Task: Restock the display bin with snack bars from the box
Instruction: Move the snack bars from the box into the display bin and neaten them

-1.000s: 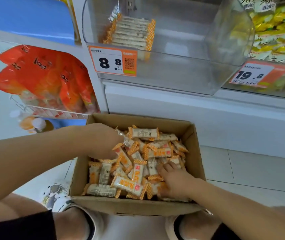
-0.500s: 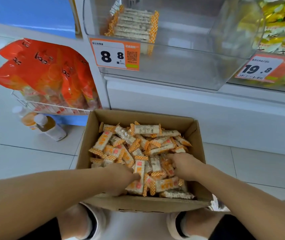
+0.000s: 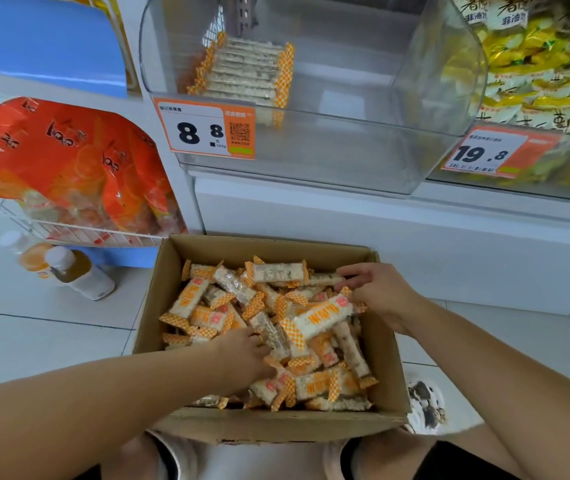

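An open cardboard box [image 3: 145, 327] on the floor between my feet holds several orange-and-white snack bars [image 3: 207, 317]. My left hand [image 3: 242, 355] reaches into the near middle of the pile, its fingers curled down around bars there. At the box's right side, my right hand [image 3: 380, 292] pinches the end of one long bar [image 3: 321, 318], which is tilted up above the pile. The clear display bin [image 3: 328, 157] sits above on the shelf. A neat row of bars [image 3: 245, 69] lies at its back left, and the bin's other space is bare.
An 8.8 price tag [image 3: 204, 129] hangs on the bin's front. A neighbouring bin with yellow packs [image 3: 536, 64] stands to the right. Orange bags [image 3: 69, 161] fill a wire basket on the left, with bottles [image 3: 79, 275] on the floor below. The white shelf base [image 3: 398, 244] is behind the box.
My right hand has moved to the far right of the box and lifted one bar by its end. My left hand has stayed at the near middle of the pile.
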